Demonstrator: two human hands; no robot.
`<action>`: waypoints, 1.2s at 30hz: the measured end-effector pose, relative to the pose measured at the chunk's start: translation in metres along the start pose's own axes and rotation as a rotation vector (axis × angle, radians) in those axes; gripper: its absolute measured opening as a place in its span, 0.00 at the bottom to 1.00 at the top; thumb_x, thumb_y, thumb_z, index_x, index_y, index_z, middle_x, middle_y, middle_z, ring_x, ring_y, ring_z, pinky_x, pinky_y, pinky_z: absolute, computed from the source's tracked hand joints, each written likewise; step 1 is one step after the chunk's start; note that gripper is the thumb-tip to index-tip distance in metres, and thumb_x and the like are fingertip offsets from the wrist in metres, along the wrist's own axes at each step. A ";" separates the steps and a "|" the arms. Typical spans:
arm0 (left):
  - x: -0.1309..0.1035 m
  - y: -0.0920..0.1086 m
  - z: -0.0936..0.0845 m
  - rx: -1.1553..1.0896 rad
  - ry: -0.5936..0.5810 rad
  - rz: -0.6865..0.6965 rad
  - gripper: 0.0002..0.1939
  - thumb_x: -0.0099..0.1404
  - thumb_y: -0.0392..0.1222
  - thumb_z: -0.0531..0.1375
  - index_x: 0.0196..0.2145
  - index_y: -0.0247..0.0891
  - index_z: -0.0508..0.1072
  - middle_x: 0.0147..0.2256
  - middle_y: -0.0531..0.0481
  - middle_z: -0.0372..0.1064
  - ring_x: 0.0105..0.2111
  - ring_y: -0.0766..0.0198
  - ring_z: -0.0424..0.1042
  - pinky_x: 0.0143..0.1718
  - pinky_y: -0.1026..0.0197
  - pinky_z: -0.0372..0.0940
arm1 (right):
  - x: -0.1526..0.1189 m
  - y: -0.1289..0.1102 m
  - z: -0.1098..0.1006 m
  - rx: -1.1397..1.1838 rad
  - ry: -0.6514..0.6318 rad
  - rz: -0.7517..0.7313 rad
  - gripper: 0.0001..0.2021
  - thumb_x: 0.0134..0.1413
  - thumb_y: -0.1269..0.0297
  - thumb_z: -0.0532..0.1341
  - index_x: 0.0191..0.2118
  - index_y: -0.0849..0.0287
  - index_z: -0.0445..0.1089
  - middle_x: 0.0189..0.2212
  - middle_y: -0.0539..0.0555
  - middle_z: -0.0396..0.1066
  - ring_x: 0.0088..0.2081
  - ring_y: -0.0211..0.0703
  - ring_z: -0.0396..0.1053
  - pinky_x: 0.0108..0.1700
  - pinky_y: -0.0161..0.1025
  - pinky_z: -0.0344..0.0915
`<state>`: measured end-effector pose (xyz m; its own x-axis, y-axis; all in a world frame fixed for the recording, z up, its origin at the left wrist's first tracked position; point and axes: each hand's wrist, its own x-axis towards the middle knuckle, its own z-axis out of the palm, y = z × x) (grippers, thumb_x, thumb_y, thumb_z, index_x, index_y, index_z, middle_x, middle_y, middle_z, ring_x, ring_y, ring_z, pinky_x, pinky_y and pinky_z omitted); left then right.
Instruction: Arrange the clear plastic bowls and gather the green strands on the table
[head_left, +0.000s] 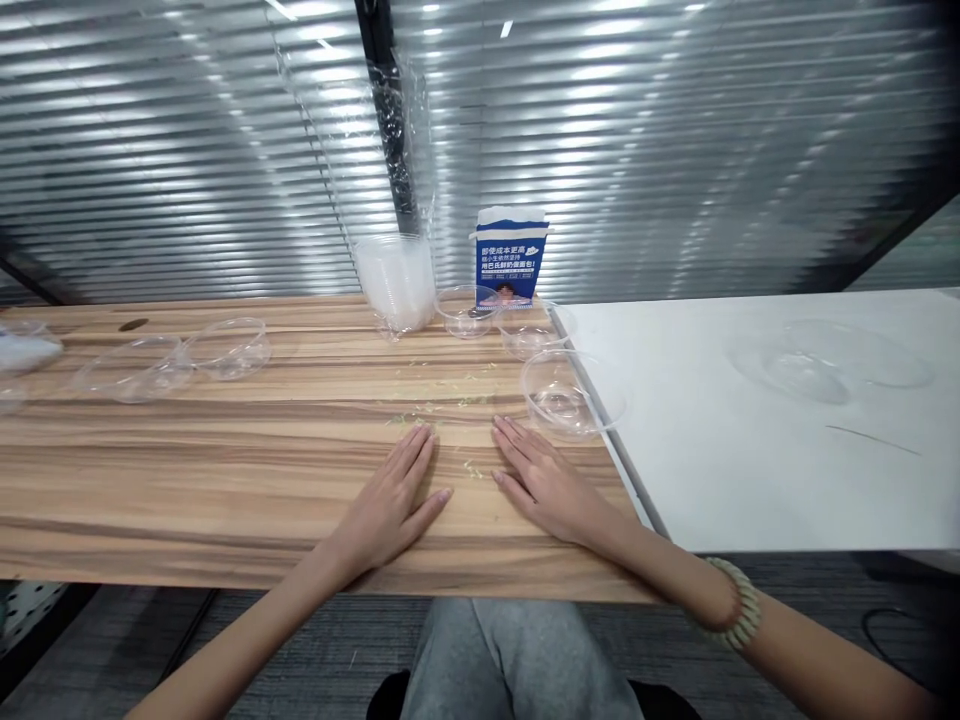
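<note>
Palm down on the wooden table (pixel 225 500), my left hand (pixel 394 505) has its fingers stretched out and its thumb apart. My right hand (pixel 547 485) also lies flat, fingers extended toward the table's middle, with nothing in it. Thin pale green shreds (pixel 427 408) are scattered on the wood just beyond and between the hands. Closest to my right hand is a clear plastic bowl (pixel 566 405), just past its fingers at the table's right edge. Two more clear items stand behind it, a bowl (pixel 529 340) and a smaller bowl (pixel 466 318).
A stack of clear containers (pixel 397 285) in a plastic bag stands at the back beside a blue printed paper bag (pixel 508 260). Clear bowls (pixel 229 350) sit at left. Clear lids (pixel 810 370) lie on the adjoining white table (pixel 750 480). Blinds (pixel 637 150) rise behind.
</note>
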<state>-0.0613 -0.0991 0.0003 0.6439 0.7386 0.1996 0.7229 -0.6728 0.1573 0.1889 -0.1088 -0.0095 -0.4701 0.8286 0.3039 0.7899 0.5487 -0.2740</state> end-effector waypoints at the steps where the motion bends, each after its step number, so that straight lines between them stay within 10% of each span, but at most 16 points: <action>1: 0.003 -0.001 0.000 0.003 0.002 0.013 0.34 0.68 0.50 0.48 0.65 0.35 0.39 0.64 0.36 0.40 0.64 0.53 0.40 0.62 0.46 0.50 | 0.000 0.000 0.001 -0.005 0.004 0.002 0.26 0.61 0.62 0.48 0.62 0.69 0.53 0.62 0.65 0.50 0.64 0.49 0.46 0.63 0.51 0.50; 10: 0.034 -0.012 0.002 0.001 0.051 0.074 0.30 0.67 0.50 0.49 0.62 0.32 0.49 0.62 0.37 0.48 0.63 0.54 0.46 0.63 0.46 0.48 | -0.008 -0.002 0.005 -0.030 0.104 0.031 0.25 0.61 0.63 0.48 0.62 0.69 0.53 0.61 0.65 0.53 0.64 0.52 0.47 0.61 0.55 0.54; 20: 0.026 -0.037 0.006 -0.088 0.330 -0.166 0.22 0.64 0.32 0.45 0.54 0.30 0.64 0.55 0.38 0.62 0.57 0.55 0.59 0.58 0.46 0.57 | 0.044 -0.004 0.007 -0.039 -0.034 -0.332 0.24 0.64 0.60 0.45 0.61 0.67 0.56 0.61 0.61 0.55 0.64 0.46 0.48 0.64 0.50 0.48; 36: 0.025 -0.026 0.001 -0.046 0.172 0.090 0.20 0.60 0.32 0.51 0.49 0.36 0.71 0.48 0.43 0.71 0.51 0.54 0.66 0.55 0.45 0.61 | -0.001 0.008 0.003 -0.086 0.044 -0.094 0.25 0.64 0.59 0.45 0.61 0.68 0.55 0.61 0.64 0.53 0.64 0.50 0.47 0.63 0.54 0.51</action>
<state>-0.0641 -0.0633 -0.0004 0.6505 0.6599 0.3761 0.6498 -0.7399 0.1743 0.1943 -0.1053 -0.0149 -0.5274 0.7674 0.3646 0.7750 0.6104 -0.1637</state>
